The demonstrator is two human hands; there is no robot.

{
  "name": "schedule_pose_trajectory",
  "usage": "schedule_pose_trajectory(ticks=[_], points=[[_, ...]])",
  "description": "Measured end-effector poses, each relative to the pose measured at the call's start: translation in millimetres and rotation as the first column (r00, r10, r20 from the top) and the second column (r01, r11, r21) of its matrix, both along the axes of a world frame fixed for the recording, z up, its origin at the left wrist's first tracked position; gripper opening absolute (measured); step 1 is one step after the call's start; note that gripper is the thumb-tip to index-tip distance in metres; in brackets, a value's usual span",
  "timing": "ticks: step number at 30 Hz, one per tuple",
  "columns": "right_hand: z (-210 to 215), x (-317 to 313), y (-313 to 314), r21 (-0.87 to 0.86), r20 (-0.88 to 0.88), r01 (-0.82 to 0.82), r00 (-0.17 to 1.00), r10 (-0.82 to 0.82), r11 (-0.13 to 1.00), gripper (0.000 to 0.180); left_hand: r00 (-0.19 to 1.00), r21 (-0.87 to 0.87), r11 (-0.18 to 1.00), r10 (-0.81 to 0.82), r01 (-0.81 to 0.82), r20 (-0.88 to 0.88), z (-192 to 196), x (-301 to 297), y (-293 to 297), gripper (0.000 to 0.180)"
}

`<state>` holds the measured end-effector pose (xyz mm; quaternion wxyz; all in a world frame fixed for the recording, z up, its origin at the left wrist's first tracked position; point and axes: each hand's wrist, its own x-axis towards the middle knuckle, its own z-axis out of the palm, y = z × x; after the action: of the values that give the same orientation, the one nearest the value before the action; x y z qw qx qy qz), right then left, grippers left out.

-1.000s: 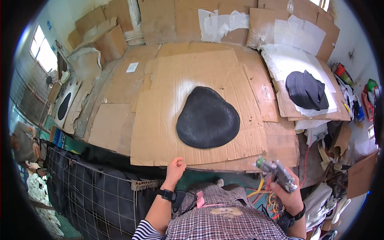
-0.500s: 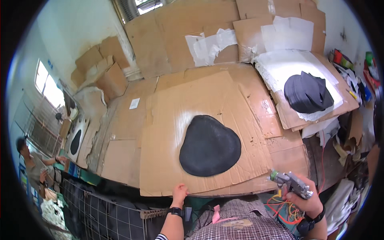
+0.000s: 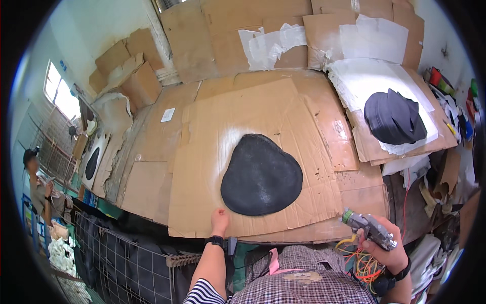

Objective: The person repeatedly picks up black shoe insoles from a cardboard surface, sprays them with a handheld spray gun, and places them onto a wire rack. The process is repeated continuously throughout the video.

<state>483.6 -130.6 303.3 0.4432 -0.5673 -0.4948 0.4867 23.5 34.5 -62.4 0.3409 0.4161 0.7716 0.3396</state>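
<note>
Workbench seen from above. Compared with a second ago, the right hand [image 3: 387, 248] has dropped lower and to the right, carrying the spray gun [image 3: 368, 229] away from the black pad [image 3: 261, 175]; the left hand [image 3: 219, 221] remains at the near edge of the cardboard sheet [image 3: 253, 116]. By this reading, the spraying pass over the pad looks to be paused or finished rather than under way.

Left hand: fingers loosely curled, their tips resting on the near edge of the cardboard, just beside the near-left rim of the pad but not touching it. Right hand: closed around the grip of the spray gun, nozzle pointing up and left, held off the near-right corner of the table [image 3: 152, 137].

The black pad lies flat at the middle of the cardboard. A second dark pad [image 3: 395, 117] rests on white paper [image 3: 374, 81] at the far right, well apart.
</note>
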Motion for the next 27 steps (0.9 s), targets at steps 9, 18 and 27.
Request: schedule_pose_trajectory(ticks=[9,18,27], points=[[-11,24,-10,-0.104,0.182,-0.178,0.964,0.194,0.979,0.048,0.937,-0.034,0.999,-0.036,0.026,-0.347,50,54,33,0.039],[-19,40,-20,-0.080,0.131,-0.072,0.988,0.082,0.994,0.048,0.901,-0.084,0.996,-0.001,-0.039,-0.434,54,63,37,0.023],[-26,36,-17,-0.044,-0.067,-0.069,0.996,0.066,0.997,0.052,0.967,0.000,0.998,0.056,-0.057,-0.249,62,71,48,0.008]])
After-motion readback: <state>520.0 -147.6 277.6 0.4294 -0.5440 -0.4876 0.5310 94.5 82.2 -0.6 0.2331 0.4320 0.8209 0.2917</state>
